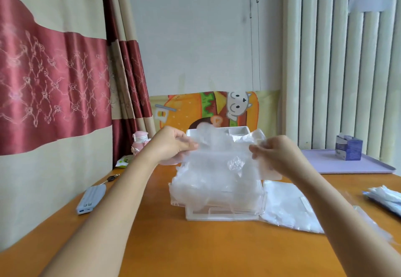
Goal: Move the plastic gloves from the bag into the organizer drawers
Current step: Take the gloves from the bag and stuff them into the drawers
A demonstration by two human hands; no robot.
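Screening organizer, gloves (held aloft), tray beyond

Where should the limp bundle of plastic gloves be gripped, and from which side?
Probably the top edge, both corners, from either side, as left hand and right hand pinch now: the gloves hang limp, so this keeps them spread.

Both hands pinch plastic gloves above the organizer.

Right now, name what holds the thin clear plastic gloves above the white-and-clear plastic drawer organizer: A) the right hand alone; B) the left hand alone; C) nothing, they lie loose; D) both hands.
D: the left hand and the right hand each pinch an upper edge of the clear plastic gloves.
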